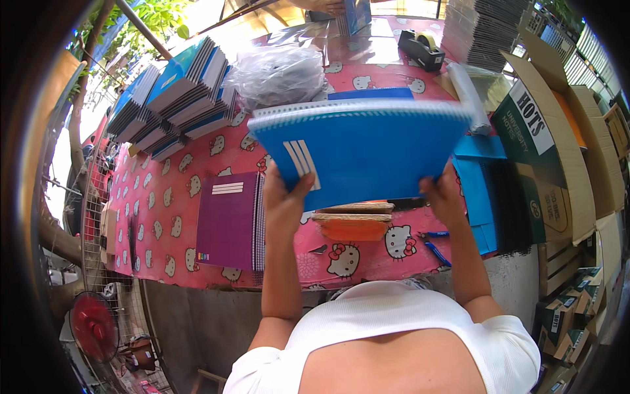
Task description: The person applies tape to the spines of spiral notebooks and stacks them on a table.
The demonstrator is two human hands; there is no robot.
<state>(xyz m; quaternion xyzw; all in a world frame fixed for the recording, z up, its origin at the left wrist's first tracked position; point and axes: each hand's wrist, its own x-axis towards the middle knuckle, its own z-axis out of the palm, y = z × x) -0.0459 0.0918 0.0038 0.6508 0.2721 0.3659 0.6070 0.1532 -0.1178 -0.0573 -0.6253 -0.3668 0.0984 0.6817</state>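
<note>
A blue spiral notebook (367, 157) is held up level above the table, its coil edge on the far side and white labels at its left. My left hand (287, 196) grips the near left corner, thumb on the cover. My right hand (443, 194) grips the near right corner. I cannot tell whether more than one notebook is in my hands. A purple spiral notebook (226, 220) lies flat beside my left forearm. Below the blue notebook sits an orange block with a worn top (354, 228). Blue-handled pliers (436, 249) lie near my right forearm.
Stacked blue notebooks (187, 79) and bundled clear plastic (279, 75) stand at the far left. A tape dispenser (422, 51), grey stack (485, 29) and open carton (558, 157) are on the right. Blue covers and black coils (505, 203) lie beside the carton. Another person's hand (328, 6) shows at the far edge.
</note>
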